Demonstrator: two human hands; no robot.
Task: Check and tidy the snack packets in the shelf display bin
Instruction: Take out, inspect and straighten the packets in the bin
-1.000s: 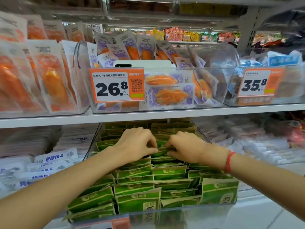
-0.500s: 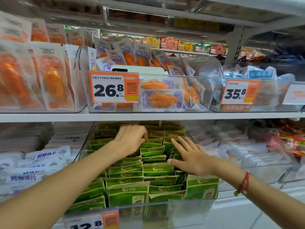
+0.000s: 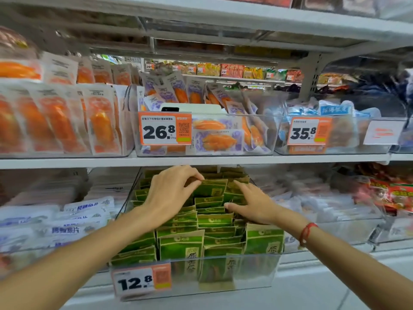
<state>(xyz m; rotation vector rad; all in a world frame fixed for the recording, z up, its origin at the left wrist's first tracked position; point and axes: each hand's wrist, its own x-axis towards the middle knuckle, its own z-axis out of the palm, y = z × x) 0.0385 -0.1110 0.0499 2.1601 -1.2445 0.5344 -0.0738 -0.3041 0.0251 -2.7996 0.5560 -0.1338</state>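
Left hand (image 3: 172, 193) pinching a green packet (image 3: 210, 186) at the back of the clear bin (image 3: 245, 271), right hand (image 3: 254, 204) apparently flat, fingers spread on the packets

White shelf (image 3: 312, 294) bears clear bin (image 3: 245, 271) (green packets (image 3: 181, 249)).

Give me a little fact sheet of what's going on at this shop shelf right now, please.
place: shop shelving, two tiers of clear bins
bin being tidied: clear display bin on the lower shelf
contents: green snack packets standing in rows
bin price tag: 12.8 tag
left hand: pinches a packet top near the back
right hand: fingers straight, resting on the packets
wrist: red string bracelet on the right
shelf above: orange snack packs with a 26.8 tag and a 35.8 tag
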